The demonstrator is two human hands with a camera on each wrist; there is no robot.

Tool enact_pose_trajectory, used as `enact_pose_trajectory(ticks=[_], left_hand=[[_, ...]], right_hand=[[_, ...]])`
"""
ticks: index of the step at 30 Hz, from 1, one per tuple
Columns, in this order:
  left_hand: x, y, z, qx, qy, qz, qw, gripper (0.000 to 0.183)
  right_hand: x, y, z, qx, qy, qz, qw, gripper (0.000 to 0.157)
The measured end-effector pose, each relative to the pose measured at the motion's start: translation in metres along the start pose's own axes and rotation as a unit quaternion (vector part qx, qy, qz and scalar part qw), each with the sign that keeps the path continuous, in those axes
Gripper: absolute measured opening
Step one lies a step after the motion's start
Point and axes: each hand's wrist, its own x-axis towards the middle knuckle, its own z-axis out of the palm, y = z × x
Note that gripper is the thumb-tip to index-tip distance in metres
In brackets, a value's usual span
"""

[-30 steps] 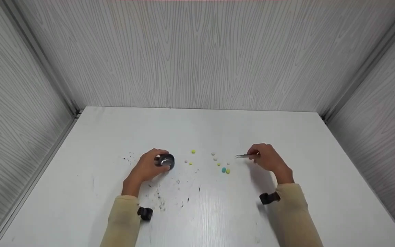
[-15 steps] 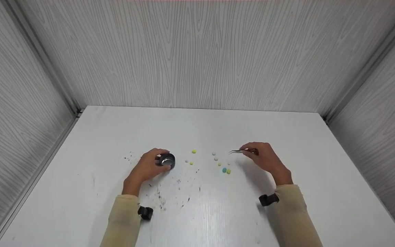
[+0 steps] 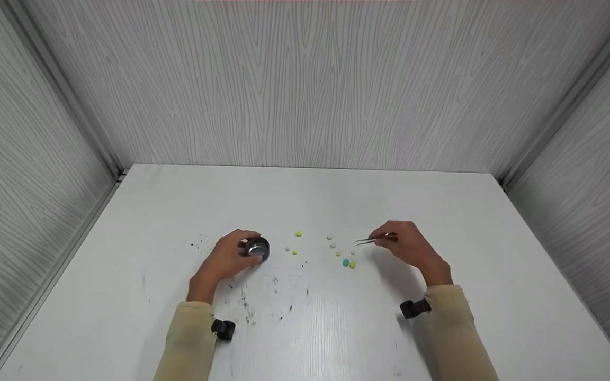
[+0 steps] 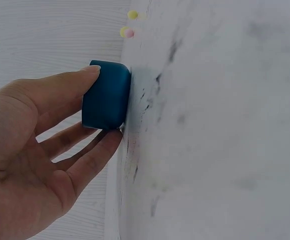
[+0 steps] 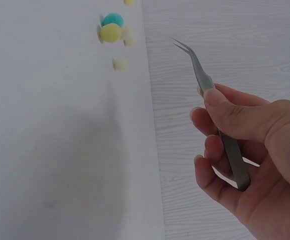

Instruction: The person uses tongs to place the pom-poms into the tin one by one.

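Observation:
My left hand grips a small round cup by its sides on the table. Its outside is blue in the left wrist view, and the inside looks shiny metal. In my right hand a pair of bent-tip steel tweezers is pinched between thumb and fingers, the two points slightly apart with nothing between them. The tips hover above the table near several small balls: a teal ball, a yellow ball touching it or nearly so, and a white ball.
More small balls lie between the hands, among them a yellow ball and a pale pinkish ball near the cup. Dark specks mark the white tabletop. Grey wood-grain panels stand at the back and sides.
My right hand has moved left with the tweezers, their tips rising and then dipping toward the white ball. The left hand and the cup have stayed in place.

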Motion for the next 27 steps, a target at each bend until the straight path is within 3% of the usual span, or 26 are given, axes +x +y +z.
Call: enact_pose_trajectory(ticks=[12,27], left_hand=[[0.0,0.001,0.0,0.004,-0.002,-0.002,1.0,0.053],[-0.002,-0.004,-0.002,-0.025,-0.004,-0.015,0.9996,0.063]], right_hand=[[0.002,-0.004,0.01,-0.008,-0.021,-0.003,1.0,0.019],[0.003,-0.006,0.017,-0.03,-0.049,-0.008,0.998,0.016]])
